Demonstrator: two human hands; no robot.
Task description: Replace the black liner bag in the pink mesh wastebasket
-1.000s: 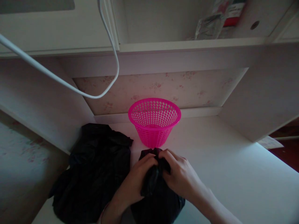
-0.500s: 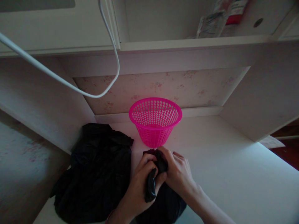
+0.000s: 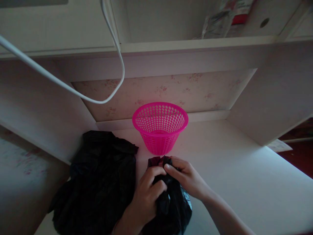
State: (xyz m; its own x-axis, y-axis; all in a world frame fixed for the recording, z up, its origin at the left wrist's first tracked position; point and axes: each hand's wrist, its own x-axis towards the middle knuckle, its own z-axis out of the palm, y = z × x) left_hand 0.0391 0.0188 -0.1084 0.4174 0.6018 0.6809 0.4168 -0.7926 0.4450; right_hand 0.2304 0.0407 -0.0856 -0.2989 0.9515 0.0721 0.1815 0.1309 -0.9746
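Both my hands grip the gathered top of a black plastic bag (image 3: 176, 205) at the lower middle of the view. My left hand (image 3: 149, 192) is closed round the bunched plastic, its fingers curled over it. With thumb and fingers, my right hand (image 3: 187, 176) pinches the upper edge of the same bag. A dark reddish patch shows between the folds at the top. Just beyond my hands stands an upright pink mesh basket (image 3: 160, 140). Another, larger black plastic bag (image 3: 97, 186) lies crumpled to the left of my left hand.
All this rests on a white desk surface (image 3: 234, 166) between side panels. A white cable (image 3: 80, 94) hangs in a loop at upper left. Above is a white shelf (image 3: 195, 45) holding a clear plastic package (image 3: 216, 24) and a red-and-white item (image 3: 241, 14).
My right hand has shifted its grip, its thumb now on top of the plastic. More of the bag's body shows between my hands. The basket and the other bag have stayed in place.
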